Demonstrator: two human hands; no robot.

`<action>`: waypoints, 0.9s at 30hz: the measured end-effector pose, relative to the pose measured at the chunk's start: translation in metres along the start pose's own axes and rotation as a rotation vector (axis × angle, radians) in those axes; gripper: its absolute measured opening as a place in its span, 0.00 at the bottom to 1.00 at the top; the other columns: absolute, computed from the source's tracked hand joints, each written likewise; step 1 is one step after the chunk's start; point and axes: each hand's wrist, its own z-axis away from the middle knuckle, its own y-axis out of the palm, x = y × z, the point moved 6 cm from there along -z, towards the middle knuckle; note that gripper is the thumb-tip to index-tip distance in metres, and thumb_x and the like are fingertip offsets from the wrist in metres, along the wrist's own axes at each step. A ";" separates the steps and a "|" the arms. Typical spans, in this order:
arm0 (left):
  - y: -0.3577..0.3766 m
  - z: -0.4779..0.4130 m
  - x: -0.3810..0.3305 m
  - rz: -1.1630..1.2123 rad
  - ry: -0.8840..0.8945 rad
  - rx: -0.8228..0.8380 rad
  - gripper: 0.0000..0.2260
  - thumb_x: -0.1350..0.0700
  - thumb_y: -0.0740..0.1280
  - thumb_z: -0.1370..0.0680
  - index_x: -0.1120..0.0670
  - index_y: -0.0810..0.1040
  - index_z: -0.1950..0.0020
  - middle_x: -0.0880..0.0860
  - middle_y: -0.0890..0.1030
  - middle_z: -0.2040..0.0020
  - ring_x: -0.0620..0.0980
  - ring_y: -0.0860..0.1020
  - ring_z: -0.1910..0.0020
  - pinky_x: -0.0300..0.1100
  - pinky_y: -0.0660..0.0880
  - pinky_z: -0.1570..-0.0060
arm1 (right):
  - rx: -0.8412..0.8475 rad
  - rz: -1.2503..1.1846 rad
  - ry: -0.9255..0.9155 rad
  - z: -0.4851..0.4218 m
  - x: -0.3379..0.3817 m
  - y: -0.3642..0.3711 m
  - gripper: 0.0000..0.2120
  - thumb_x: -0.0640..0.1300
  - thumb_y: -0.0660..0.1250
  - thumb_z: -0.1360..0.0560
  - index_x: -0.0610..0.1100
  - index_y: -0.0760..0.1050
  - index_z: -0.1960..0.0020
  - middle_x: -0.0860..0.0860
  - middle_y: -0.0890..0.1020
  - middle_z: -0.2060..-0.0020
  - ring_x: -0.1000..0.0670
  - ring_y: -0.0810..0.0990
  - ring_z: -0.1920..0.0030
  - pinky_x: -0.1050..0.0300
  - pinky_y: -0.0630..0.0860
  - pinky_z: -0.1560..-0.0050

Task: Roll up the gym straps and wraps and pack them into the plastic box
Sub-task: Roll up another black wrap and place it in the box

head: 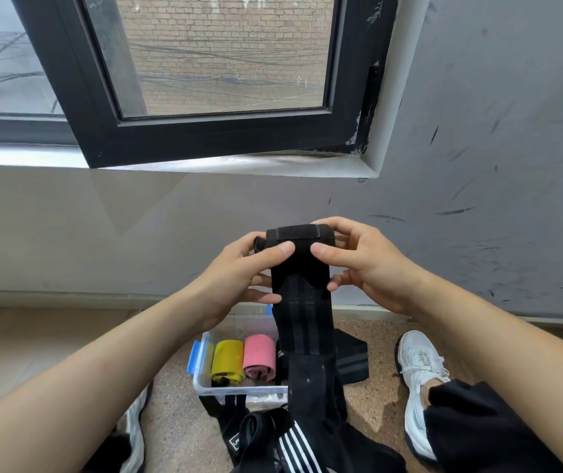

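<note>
I hold a long black wrap with grey stripes up in front of me, its top end rolled over with a velcro patch showing. My left hand grips the roll's left side, thumb pressed on the front. My right hand grips the right side the same way. The wrap's tail hangs down to a pile of black straps on the floor. Below stands the clear plastic box with blue clips, holding a yellow roll and a pink roll.
A grey wall and an open black window frame face me. A white sneaker stands right of the box, another shoe at lower left. Another black wrap lies beside the box on the speckled floor.
</note>
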 end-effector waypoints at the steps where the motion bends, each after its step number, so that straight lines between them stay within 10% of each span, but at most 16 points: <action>1: -0.001 0.000 0.000 -0.010 -0.008 -0.007 0.25 0.41 0.71 0.28 0.54 0.78 0.36 0.53 0.84 0.48 0.51 0.85 0.52 0.48 0.83 0.52 | 0.004 -0.002 -0.007 0.000 0.000 0.000 0.15 0.39 0.69 0.21 0.41 0.76 0.35 0.47 0.83 0.50 0.49 0.84 0.50 0.54 0.79 0.62; 9: -0.007 0.002 -0.008 -0.121 0.100 -0.054 0.11 0.51 0.71 0.21 0.53 0.80 0.41 0.53 0.84 0.53 0.49 0.84 0.56 0.42 0.81 0.57 | 0.006 0.149 -0.095 0.000 0.002 0.000 0.18 0.35 0.72 0.23 0.47 0.77 0.36 0.44 0.83 0.44 0.41 0.84 0.46 0.54 0.81 0.55; 15: -0.010 0.002 -0.012 -0.099 0.187 -0.100 0.14 0.59 0.75 0.24 0.51 0.80 0.39 0.59 0.82 0.48 0.57 0.85 0.50 0.55 0.82 0.50 | 0.059 0.176 -0.037 0.001 0.001 -0.002 0.17 0.40 0.72 0.22 0.49 0.77 0.34 0.41 0.83 0.44 0.43 0.84 0.44 0.45 0.84 0.51; 27: -0.006 0.006 -0.022 -0.182 0.387 -0.111 0.18 0.64 0.76 0.26 0.50 0.78 0.39 0.53 0.82 0.51 0.50 0.82 0.51 0.43 0.81 0.54 | 0.076 0.002 0.039 0.004 -0.001 0.006 0.20 0.53 0.68 0.22 0.47 0.74 0.33 0.42 0.83 0.42 0.38 0.85 0.44 0.42 0.84 0.54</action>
